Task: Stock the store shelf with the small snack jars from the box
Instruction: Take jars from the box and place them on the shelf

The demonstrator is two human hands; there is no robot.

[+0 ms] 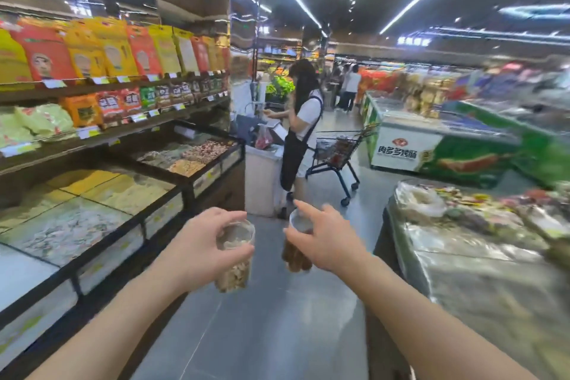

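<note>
"肉多多" on the freezer [410, 145]

Motion blur is smearing the whole scene. The left hand [197, 244] is covering much of the near side of its jar [236, 256], whose label is showing no readable print. The right hand [327, 237] is hiding most of the second jar [296, 253], so its contents are staying indistinct. Left of the left hand, the bulk bins [92, 213] are blurring into pale patches. Beyond the right hand, the freezer chest [431, 148] is trailing off the frame edge.
</note>
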